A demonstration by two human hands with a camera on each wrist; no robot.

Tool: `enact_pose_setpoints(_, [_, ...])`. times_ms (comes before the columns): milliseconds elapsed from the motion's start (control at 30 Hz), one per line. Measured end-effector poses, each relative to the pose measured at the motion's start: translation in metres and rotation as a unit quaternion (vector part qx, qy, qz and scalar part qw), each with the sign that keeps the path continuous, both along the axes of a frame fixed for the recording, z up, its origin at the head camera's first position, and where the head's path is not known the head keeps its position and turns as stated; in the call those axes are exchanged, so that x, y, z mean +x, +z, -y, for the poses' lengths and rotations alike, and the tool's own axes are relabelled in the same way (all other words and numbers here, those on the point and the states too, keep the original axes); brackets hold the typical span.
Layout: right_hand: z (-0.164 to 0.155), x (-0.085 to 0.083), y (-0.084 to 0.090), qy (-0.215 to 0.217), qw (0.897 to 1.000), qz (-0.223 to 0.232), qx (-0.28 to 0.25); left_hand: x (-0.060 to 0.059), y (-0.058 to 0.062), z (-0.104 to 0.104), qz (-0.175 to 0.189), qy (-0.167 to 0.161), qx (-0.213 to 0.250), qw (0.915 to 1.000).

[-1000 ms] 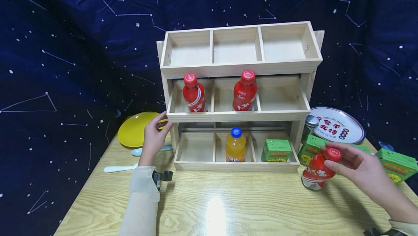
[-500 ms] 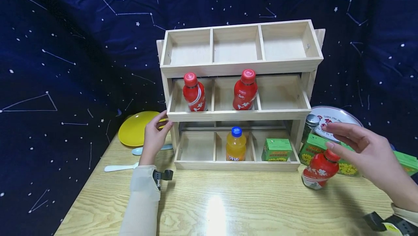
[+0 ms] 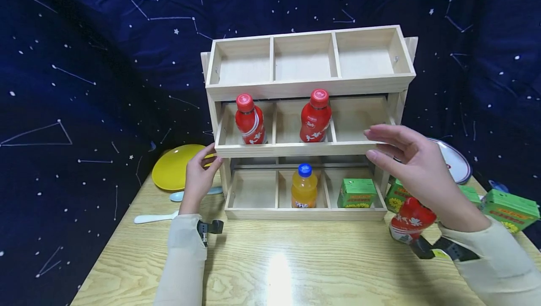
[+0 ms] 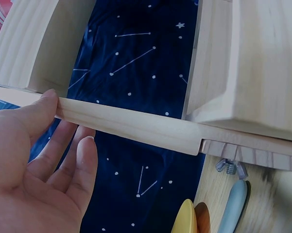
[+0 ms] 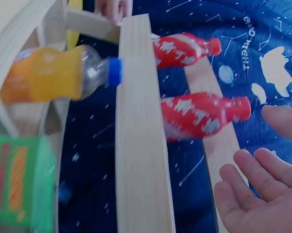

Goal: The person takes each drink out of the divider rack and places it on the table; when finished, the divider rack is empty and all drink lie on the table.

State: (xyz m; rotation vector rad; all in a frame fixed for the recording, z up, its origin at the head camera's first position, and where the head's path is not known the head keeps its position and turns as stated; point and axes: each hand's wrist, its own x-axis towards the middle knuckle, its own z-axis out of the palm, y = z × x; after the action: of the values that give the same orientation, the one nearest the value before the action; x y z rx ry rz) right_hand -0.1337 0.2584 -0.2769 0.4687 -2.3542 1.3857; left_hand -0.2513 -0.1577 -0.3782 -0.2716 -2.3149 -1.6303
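While L hand pinched side rail of three-tier wooden rack at its 8 o'clock, R hand, thumb & fingers apart, was near mid tier; one red bottle stood on table, at R hand's 6 o'clock.

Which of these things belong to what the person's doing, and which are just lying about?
Probably in the job: pale wooden three-tier rack, gripped by the left hand; red plastic bottles; blue-capped clear bottle of orange drink; green flower-printed boxes.

Apparently just lying about: round yellow plate; pale blue spoon; white utensil; white plate with dark blue rim.
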Motion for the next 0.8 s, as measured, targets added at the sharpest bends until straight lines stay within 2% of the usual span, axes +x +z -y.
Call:
enact_pose_setpoints(200, [0.026,-0.019,0.015,0.024,0.999,0.000,-0.033,0.007,0.009,-0.002,-0.002,-0.002,-0.005,1.0000])
enact_pose_setpoints(400, [0.044,-0.040,0.025,0.037,0.998,0.005,-0.046,0.006,0.007,-0.001,-0.004,-0.003,-0.005,1.0000])
enact_pose_setpoints(500, [0.052,-0.050,0.030,0.041,0.998,0.008,-0.048,0.001,0.001,0.000,-0.006,-0.004,-0.005,1.0000])
enact_pose_setpoints(700, [0.066,-0.069,0.038,0.043,0.998,-0.004,-0.049,-0.019,-0.022,0.009,-0.010,0.000,0.004,0.9999])
enact_pose_setpoints(800, [0.071,-0.076,0.038,0.041,0.998,0.000,-0.046,-0.021,-0.026,0.011,-0.021,-0.002,0.002,0.9998])
